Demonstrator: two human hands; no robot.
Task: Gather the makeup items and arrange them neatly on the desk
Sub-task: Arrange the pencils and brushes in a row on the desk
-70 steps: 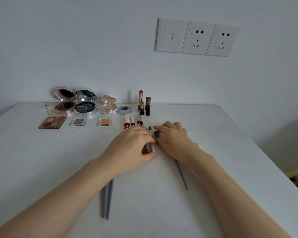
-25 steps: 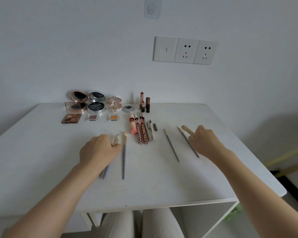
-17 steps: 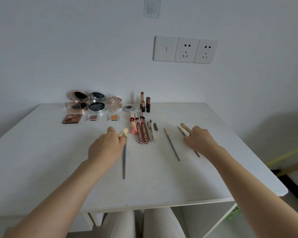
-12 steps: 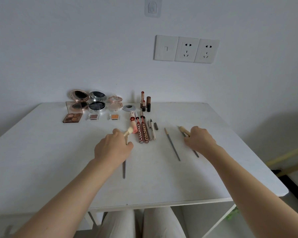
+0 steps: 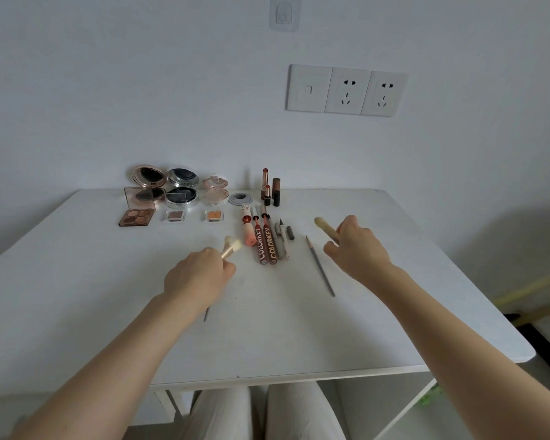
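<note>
Two hands work over the white desk [image 5: 77, 281] — the left hand [image 5: 200, 276] curls round pale-tipped brushes [image 5: 231, 244] near the middle, the right hand [image 5: 358, 250] grips another brush [image 5: 324, 226] toward the right edge. A thin grey brush [image 5: 320, 267] lies between them, beside the lip tubes [image 5: 265, 246].

The far side is a plain white wall [image 5: 140, 90]. Mounted on it, right of centre, is a white three-module plate [image 5: 346, 90] (left module with a small rectangular insert, the other two power outlets). Higher up, at the top edge, is a clear adhesive hook [image 5: 284, 12]. At the right, low down, a pale yellow strip [image 5: 534, 290] runs diagonally above the dark floor [image 5: 546, 341]. A small green item [image 5: 429, 398], blurred, sits near right.
</note>
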